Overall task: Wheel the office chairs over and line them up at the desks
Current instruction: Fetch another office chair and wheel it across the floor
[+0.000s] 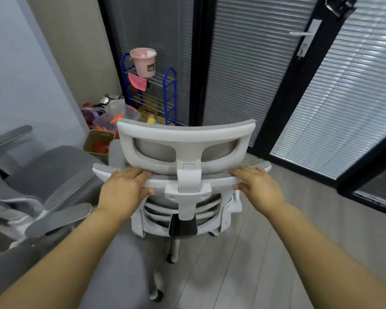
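Note:
A white-framed office chair [187,139] with a grey headrest stands right in front of me, its back toward me. My left hand [123,190] grips the top edge of the backrest left of the headrest post, fingers over the rim and thumb below. On the right side my right hand [256,186] holds the same edge the same way. The chair's white base and castors [171,257] show below on the floor. No desk is in view.
A second grey chair [42,181] with armrests stands close on my left, another grey seat [118,268] below me. Behind the held chair are a blue rack [171,94] with a pink bucket [144,62], a box and clutter. Black-framed glass doors with blinds line the right.

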Tool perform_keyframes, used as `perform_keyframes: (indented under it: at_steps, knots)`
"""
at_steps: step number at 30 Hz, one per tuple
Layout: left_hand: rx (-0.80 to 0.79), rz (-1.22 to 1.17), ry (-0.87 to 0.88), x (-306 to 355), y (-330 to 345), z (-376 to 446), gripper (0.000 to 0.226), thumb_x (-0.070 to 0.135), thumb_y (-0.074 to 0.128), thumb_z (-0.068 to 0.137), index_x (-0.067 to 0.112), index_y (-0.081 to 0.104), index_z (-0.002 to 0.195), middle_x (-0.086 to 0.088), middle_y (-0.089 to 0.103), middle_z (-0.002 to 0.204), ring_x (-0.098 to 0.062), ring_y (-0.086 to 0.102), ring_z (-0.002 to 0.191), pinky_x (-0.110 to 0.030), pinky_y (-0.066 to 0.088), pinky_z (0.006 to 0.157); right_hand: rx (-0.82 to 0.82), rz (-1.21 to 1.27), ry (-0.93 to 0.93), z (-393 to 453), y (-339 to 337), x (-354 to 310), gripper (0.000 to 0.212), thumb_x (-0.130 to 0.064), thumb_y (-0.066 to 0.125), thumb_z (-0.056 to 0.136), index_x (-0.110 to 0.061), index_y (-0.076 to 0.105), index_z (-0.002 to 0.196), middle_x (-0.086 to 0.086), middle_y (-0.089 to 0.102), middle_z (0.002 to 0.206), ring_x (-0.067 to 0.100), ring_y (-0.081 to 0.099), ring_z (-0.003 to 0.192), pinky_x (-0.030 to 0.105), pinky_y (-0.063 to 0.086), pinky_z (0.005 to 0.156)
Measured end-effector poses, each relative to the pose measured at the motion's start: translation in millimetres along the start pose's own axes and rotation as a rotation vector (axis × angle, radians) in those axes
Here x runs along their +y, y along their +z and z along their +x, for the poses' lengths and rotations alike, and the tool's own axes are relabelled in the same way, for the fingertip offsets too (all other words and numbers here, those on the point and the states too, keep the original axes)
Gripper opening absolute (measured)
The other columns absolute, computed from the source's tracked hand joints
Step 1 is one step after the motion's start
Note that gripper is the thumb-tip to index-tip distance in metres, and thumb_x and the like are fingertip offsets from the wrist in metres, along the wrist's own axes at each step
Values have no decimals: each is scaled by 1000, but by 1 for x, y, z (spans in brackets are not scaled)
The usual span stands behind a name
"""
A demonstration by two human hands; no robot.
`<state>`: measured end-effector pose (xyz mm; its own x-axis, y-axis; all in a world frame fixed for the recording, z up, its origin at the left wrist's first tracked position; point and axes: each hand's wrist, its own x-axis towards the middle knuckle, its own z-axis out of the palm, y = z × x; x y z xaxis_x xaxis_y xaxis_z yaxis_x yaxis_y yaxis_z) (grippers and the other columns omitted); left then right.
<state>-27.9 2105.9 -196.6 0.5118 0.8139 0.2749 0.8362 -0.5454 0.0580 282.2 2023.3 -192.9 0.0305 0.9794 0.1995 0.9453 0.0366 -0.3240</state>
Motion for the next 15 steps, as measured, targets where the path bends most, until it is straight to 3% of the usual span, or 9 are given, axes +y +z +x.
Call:
perform_keyframes:
  at_steps: [5,7,11,15]
  knots:
    - [13,-61,90,47,11,-7,47,28,84,61,10,70,102,-12,71,98,-33,67,88,-52,53,78,33,-1,66,-65,-20,31,42,-12,70,79,-18,62,120,3,64,120,27,56,110,45,37,97]
    - [34,-63,142,73,11,-13,44,33,79,63,9,70,99,-12,72,96,-32,68,84,-50,54,75,54,-10,105,-95,-31,44,42,-14,69,81,-18,61,121,2,63,121,27,55,112,44,36,99]
    - [45,-94,222,133,12,-26,50,26,89,54,8,71,97,-12,72,93,-32,69,82,-51,54,72,65,-16,217,-162,-53,70,43,-18,64,86,-21,55,128,-1,56,130,22,47,121,39,27,108]
    - [18,-129,312,195,18,-37,50,31,86,58,10,70,101,-10,71,99,-32,68,84,-53,52,77,93,-3,350,-234,-76,95,44,-18,60,89,-23,51,132,-4,52,133,11,37,116,43,27,109]
